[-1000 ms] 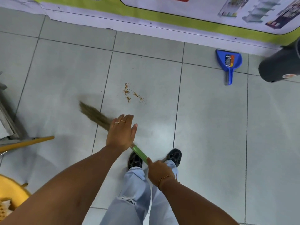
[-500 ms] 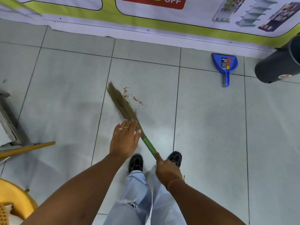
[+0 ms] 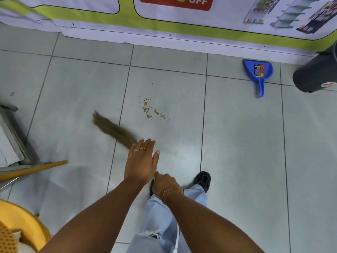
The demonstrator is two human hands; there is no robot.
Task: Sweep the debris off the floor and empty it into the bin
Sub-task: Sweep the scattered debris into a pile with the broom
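A small scatter of orange-brown debris (image 3: 152, 110) lies on the grey tiled floor. The brown bristles of a hand broom (image 3: 113, 129) rest on the floor left of the debris, blurred by motion. My right hand (image 3: 165, 183) is closed around the broom's green handle, which is mostly hidden. My left hand (image 3: 141, 161) hovers flat with fingers extended above the broom's neck, holding nothing. A blue dustpan (image 3: 259, 73) lies by the wall at the upper right. A dark grey bin (image 3: 316, 75) stands right of it.
A printed banner (image 3: 164, 19) runs along the wall base. A metal frame (image 3: 11, 143) and a yellow stick (image 3: 34, 168) sit at the left. A yellow basket (image 3: 21, 227) fills the lower left corner. My shoes and jeans (image 3: 202, 179) are below my hands.
The broom bristles swung from beside the debris back to the left. My right hand moved closer under my left hand. The debris has not visibly shifted.
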